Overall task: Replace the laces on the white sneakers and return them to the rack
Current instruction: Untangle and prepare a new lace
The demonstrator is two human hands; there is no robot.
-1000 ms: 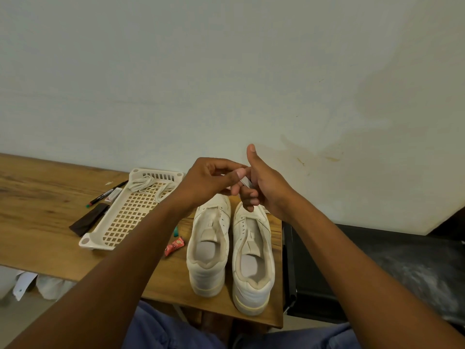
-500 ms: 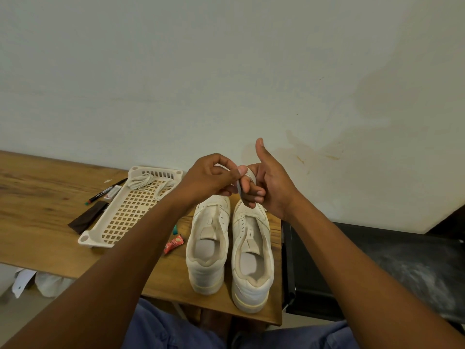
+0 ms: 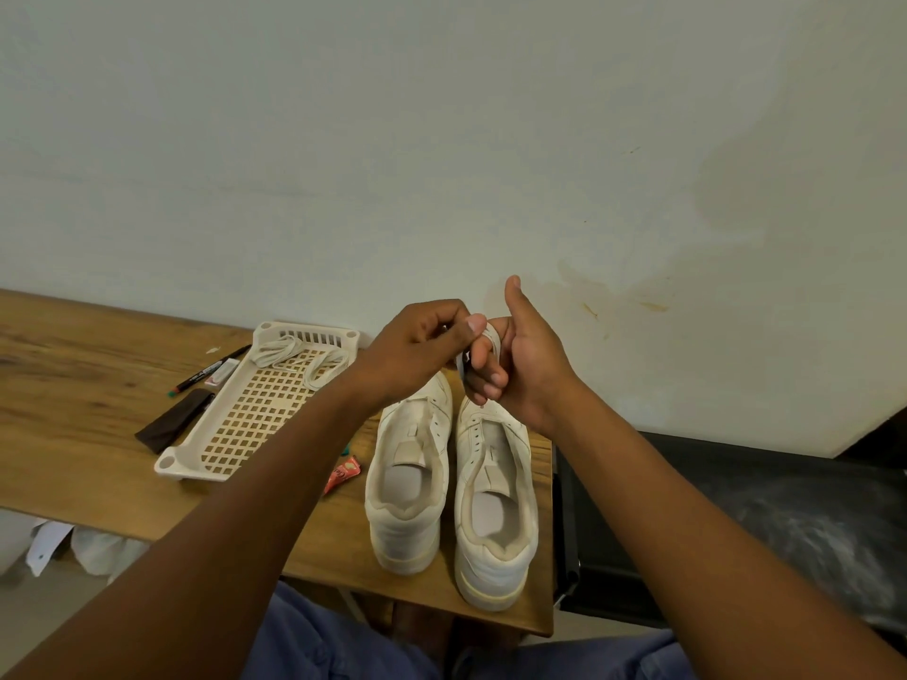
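Pinch grip being kept by left hand (image 3: 417, 348) on flat white lace (image 3: 492, 340), now being wound round curled right hand (image 3: 520, 365) fingers, hands raised slightly versus second ago. Laceless white leather sneakers (image 3: 495, 503) being left on wooden worktop (image 3: 73, 434); relacing likely not begun.

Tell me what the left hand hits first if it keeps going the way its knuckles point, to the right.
The right hand: the left hand already meets it over the sneakers, both pinching a white lace.
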